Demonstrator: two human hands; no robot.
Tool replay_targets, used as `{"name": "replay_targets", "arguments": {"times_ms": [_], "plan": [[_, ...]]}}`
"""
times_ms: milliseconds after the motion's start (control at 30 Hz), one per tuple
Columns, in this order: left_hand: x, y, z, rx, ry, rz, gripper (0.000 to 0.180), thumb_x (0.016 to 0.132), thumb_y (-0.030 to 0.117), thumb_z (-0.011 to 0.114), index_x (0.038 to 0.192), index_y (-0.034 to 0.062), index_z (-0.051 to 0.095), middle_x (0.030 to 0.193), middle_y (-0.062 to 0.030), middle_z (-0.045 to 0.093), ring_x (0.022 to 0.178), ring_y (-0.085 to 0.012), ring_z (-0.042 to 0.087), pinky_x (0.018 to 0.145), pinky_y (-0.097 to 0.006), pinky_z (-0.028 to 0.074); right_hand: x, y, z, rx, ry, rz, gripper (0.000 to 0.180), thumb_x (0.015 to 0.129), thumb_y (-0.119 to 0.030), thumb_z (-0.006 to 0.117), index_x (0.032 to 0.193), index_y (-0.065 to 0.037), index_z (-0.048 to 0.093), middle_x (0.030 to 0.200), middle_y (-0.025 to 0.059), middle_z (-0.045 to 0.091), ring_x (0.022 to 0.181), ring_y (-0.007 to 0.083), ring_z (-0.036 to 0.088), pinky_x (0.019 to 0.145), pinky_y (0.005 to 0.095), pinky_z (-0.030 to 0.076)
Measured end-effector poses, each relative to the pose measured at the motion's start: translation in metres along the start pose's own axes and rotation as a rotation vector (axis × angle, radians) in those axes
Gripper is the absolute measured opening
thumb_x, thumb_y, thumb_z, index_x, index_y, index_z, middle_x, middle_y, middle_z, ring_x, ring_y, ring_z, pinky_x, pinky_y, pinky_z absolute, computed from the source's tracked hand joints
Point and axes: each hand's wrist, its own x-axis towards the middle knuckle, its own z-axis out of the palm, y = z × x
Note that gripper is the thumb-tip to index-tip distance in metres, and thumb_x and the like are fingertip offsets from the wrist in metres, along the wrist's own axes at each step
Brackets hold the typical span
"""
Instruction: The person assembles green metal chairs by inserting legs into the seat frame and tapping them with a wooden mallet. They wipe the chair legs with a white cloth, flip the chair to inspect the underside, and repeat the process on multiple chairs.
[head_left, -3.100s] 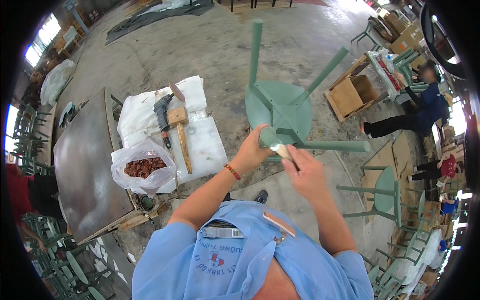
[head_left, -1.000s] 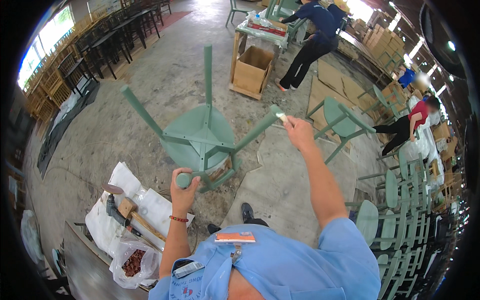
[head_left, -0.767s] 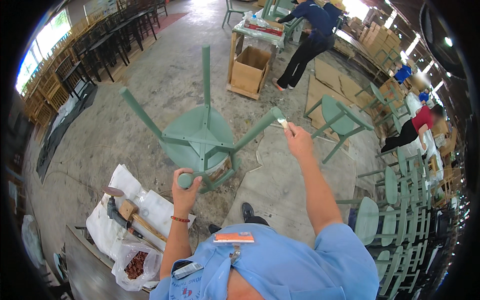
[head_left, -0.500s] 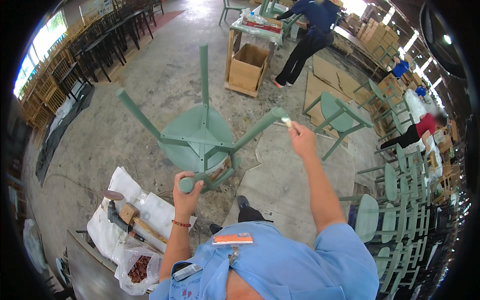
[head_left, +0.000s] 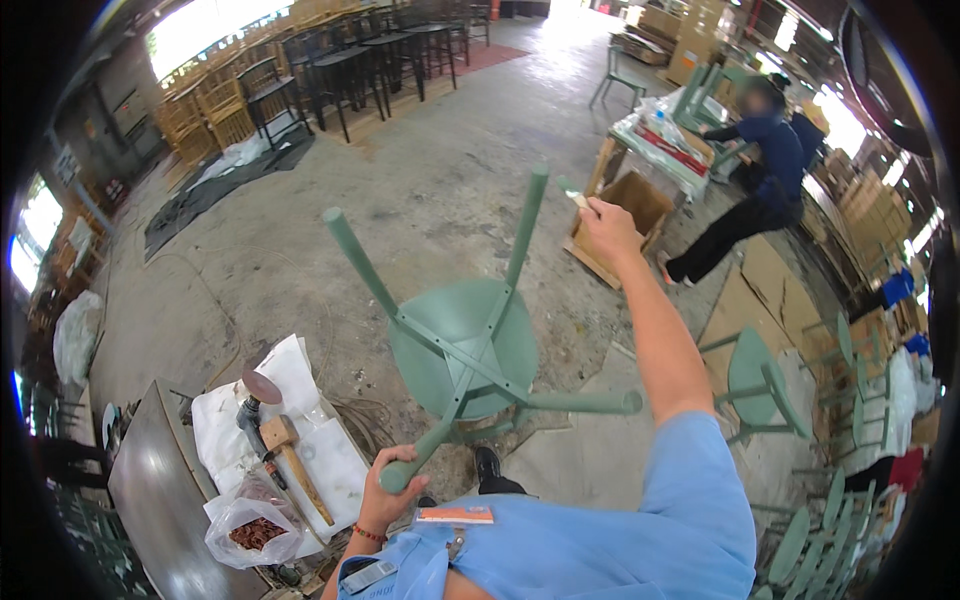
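A green wooden chair (head_left: 450,315) is upside down before me, its legs pointing up and its crossed braces showing over the underside of the seat. My left hand (head_left: 378,498) is wrapped round the near leg (head_left: 430,445), close to its end. In my right hand (head_left: 614,232), the fingers pinch a small paintbrush (head_left: 574,195) with a pale handle and green on its tip. That brush is held to the right of the far leg's tip (head_left: 538,175), apart from it in the picture.
At left, a white-covered surface (head_left: 320,440) bears a disc sander (head_left: 252,420), a wooden mallet (head_left: 280,432) and a bag of brown scraps (head_left: 255,533). A co-worker (head_left: 765,180) leans by a bench with a cardboard box (head_left: 640,200). Green chairs (head_left: 755,375) stand at right.
The view has swung left, so the surroundings shift rightward. My right hand and brush have left the right leg's end for beside the far leg. The left hand still grips the near leg.
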Motion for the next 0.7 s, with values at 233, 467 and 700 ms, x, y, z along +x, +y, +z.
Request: {"name": "replay_targets", "arguments": {"times_ms": [233, 467, 700], "plan": [[-0.005, 0.011, 0.016, -0.047, 0.129, -0.082, 0.044, 0.076, 0.013, 0.083, 0.106, 0.0047, 0.052, 0.110, -0.0111, 0.060, 0.119, -0.0272, 0.054, 0.102, -0.041, 0.042, 0.098, 0.005, 0.070, -0.154, -0.155, -0.022, 0.031, 0.092, -0.032, 0.053, 0.104, -0.008, 0.069, 0.093, 0.0184, 0.069, 0.092, 0.0396, 0.064, 0.081, 0.0510, 0.049], [-0.005, 0.016, 0.023, -0.080, 0.177, -0.138, 0.044, 0.076, 0.014, 0.083, 0.106, 0.0054, 0.052, 0.109, -0.0102, 0.061, 0.121, -0.0279, 0.053, 0.102, -0.041, 0.042, 0.116, 0.021, 0.064, -0.092, -0.150, 0.010, 0.031, 0.091, -0.035, 0.056, 0.101, -0.009, 0.071, 0.091, 0.0196, 0.069, 0.089, 0.0399, 0.065, 0.079, 0.0490, 0.050], [-0.003, 0.016, 0.021, -0.046, 0.152, -0.114, 0.043, 0.077, 0.012, 0.082, 0.107, 0.0057, 0.053, 0.110, -0.0094, 0.061, 0.121, -0.0278, 0.054, 0.100, -0.040, 0.043, 0.095, 0.027, 0.065, -0.041, -0.036, 0.012, 0.031, 0.090, -0.034, 0.057, 0.104, -0.010, 0.070, 0.094, 0.0209, 0.068, 0.092, 0.0408, 0.064, 0.080, 0.0485, 0.050]]}}
